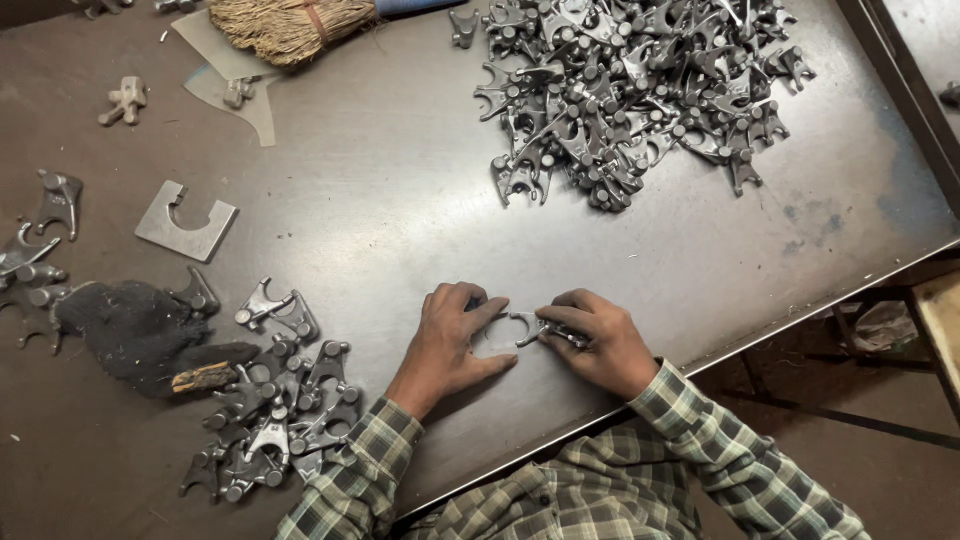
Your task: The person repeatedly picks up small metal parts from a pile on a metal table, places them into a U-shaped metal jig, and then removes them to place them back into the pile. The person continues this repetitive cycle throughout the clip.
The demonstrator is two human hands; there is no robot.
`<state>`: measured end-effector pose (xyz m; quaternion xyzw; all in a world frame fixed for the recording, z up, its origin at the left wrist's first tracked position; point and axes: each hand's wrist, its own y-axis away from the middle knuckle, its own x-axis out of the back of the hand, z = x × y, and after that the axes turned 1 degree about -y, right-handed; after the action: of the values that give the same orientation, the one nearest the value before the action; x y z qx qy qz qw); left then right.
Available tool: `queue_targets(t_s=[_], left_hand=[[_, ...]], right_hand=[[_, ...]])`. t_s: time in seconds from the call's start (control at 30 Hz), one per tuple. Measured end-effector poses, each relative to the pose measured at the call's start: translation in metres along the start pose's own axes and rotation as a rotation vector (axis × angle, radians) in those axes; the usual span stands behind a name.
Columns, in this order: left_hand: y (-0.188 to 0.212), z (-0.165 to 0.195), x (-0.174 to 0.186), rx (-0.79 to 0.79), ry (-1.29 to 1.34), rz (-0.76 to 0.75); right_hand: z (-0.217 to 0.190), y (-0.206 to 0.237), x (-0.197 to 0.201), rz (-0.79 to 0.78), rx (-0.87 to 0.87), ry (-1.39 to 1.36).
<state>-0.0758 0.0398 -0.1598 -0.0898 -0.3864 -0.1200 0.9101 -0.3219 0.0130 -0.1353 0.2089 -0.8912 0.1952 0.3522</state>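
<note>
Both grips meet low on the dark steel table (400, 200): the right hand (595, 340) pinches a small forked metal part (535, 328) shut between fingers and thumb, while the left hand (450, 335) lies half open, fingertips touching that part from nine o'clock. A big heap of like parts (630, 90) sits at one o'clock, well apart across bare steel. A smaller pile (280, 410) lies at eight o'clock beside a dark rag (130, 325). The table's edge (800, 310) runs just past the right wrist.
</note>
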Motion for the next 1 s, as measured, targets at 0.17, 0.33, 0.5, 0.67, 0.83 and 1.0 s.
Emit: queue_targets(t_s=[0.17,0.33,0.5,0.67,0.83,1.0], left_hand=[[-0.001,-0.001,0.0,0.022,0.005,-0.012],[-0.006,-0.005,0.001,0.004,-0.001,-0.004],[-0.007,0.002,0.004,-0.001,0.021,0.009],[-0.002,-0.001,0.005,-0.013,0.013,0.007],[-0.001,-0.012,-0.003,-0.069,-0.006,0.069],[0.0,-0.011,-0.006,-0.091,-0.001,0.074]], right_hand=[[0.002,-0.005,-0.003,-0.01,0.004,0.017],[0.009,-0.011,-0.007,-0.013,0.022,0.026],[0.002,-0.012,-0.007,-0.009,0.036,0.023],[-0.019,-0.021,0.021,-0.126,-0.002,0.161],[-0.051,-0.042,0.033,-0.121,-0.059,-0.038],[-0.082,-0.037,-0.005,0.014,0.308,-0.408]])
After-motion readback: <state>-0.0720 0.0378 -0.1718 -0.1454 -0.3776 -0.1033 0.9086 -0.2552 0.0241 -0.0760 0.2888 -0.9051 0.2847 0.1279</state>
